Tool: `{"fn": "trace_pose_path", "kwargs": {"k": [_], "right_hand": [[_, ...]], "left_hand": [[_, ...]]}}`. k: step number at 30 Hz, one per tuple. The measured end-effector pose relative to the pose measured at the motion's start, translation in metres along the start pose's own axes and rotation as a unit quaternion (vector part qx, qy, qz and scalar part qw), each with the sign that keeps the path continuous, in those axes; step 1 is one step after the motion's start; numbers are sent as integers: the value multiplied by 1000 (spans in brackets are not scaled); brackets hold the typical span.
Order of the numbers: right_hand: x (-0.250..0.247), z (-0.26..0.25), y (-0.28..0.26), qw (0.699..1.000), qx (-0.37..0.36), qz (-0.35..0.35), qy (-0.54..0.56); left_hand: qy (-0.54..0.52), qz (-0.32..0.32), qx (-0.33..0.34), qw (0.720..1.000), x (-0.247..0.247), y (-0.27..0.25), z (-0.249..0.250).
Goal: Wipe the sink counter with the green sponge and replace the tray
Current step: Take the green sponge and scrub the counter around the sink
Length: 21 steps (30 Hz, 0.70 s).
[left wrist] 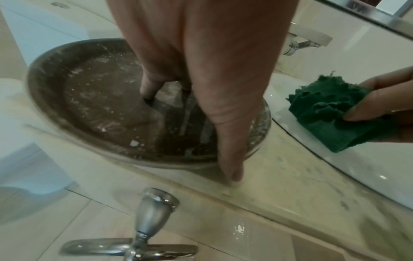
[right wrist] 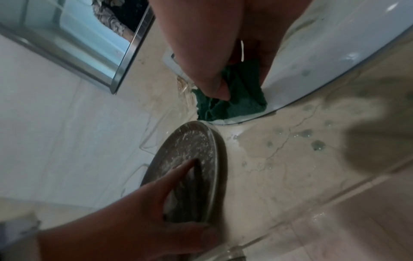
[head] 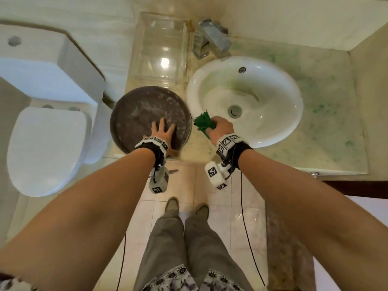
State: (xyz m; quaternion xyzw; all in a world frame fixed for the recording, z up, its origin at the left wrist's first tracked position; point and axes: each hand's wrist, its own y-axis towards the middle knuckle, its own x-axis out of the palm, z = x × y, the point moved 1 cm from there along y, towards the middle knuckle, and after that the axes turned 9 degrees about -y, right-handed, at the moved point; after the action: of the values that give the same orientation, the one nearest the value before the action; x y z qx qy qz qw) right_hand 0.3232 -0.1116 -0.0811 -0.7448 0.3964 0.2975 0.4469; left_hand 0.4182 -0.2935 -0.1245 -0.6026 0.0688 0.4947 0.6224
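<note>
A round dark tray [head: 134,120], streaked with white residue, sits on the beige marble counter [head: 327,122] left of the sink. My left hand [head: 164,135] holds its near rim. The fingers spread inside the tray [left wrist: 93,98] and the thumb reaches down outside the rim to the counter. My right hand [head: 221,127] grips the frayed green sponge [head: 202,122] at the left rim of the white sink [head: 273,127]. In the right wrist view the sponge [right wrist: 241,98] is pinched between thumb and fingers, just beyond the tray [right wrist: 190,146]. Green foam flecks dot the wet counter.
A clear acrylic box [head: 161,49] stands behind the tray against the wall. The chrome faucet [head: 212,36] rises behind the sink. A white toilet [head: 48,143] is close on the left. A metal valve handle [left wrist: 154,211] juts out under the counter's front edge.
</note>
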Motion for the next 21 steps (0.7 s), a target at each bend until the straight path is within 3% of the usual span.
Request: {"fn": "trace_pose_path", "kwargs": {"k": [12, 17, 21], "right_hand": [[24, -29, 24, 987, -101, 44, -118], [38, -35, 26, 954, -155, -24, -254], [45, -28, 26, 936, -184, -59, -294]], "left_hand": [[27, -2, -39, 999, -11, 2, -35], [54, 22, -62, 996, 1, 9, -24], [71, 30, -75, 994, 4, 11, -21]]}}
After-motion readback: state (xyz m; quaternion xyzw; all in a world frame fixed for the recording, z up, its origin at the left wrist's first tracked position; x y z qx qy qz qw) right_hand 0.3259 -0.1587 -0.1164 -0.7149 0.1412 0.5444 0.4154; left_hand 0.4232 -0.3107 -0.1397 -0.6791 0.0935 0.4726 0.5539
